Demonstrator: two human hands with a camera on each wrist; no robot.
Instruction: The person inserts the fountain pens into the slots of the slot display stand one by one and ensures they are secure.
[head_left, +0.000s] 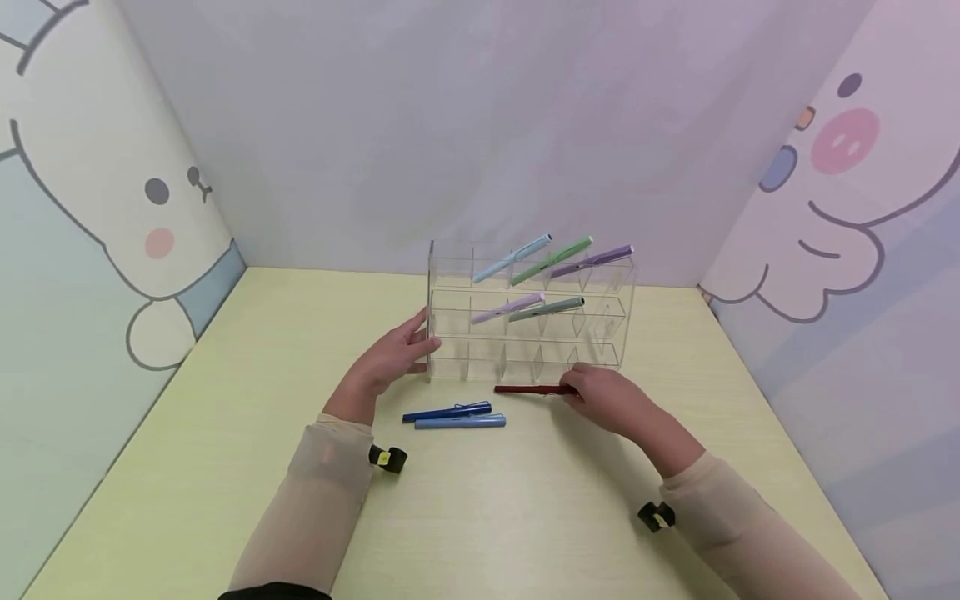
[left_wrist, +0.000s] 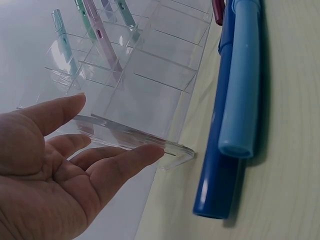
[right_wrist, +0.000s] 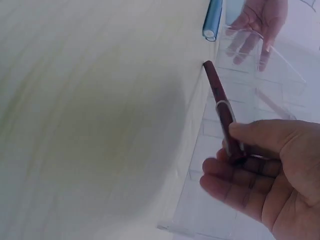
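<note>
A clear acrylic pen rack (head_left: 525,340) stands on the table, with three tiers divided into compartments. My left hand (head_left: 397,350) rests its fairly straight fingers and thumb against the rack's left side; the side panel's edge shows beside those fingers in the left wrist view. Between thumb and fingers, my right hand (head_left: 607,398) pinches one end of a dark red pen (right_wrist: 220,95), just in front of the rack's bottom tier. The pen points left, nearly level and close to the table. A dark blue pen (head_left: 446,412) and a light blue pen (head_left: 460,422) lie side by side left of it.
On the top tier lean a pale blue pen (head_left: 512,258), a green pen (head_left: 551,261) and a purple pen (head_left: 592,262). The middle tier carries a lilac pen (head_left: 507,309) and a grey-green pen (head_left: 547,309). A wall (head_left: 465,125) rises behind the table (head_left: 525,517).
</note>
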